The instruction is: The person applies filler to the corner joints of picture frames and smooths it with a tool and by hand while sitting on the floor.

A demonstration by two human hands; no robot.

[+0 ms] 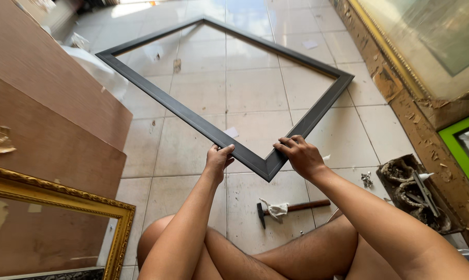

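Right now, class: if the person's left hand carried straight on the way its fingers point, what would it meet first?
The left hand grips the dark frame near its closest corner, fingers pointing up and right. Past the rail lies only bare tiled floor inside the frame; the far rail probably comes next, though depth is unclear.

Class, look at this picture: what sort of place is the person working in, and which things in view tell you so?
Probably a picture-framing workshop. Both hands hold an empty dark frame above the tiled floor; an ornate gold frame leans at the left, and a hammer lies by the person's legs.
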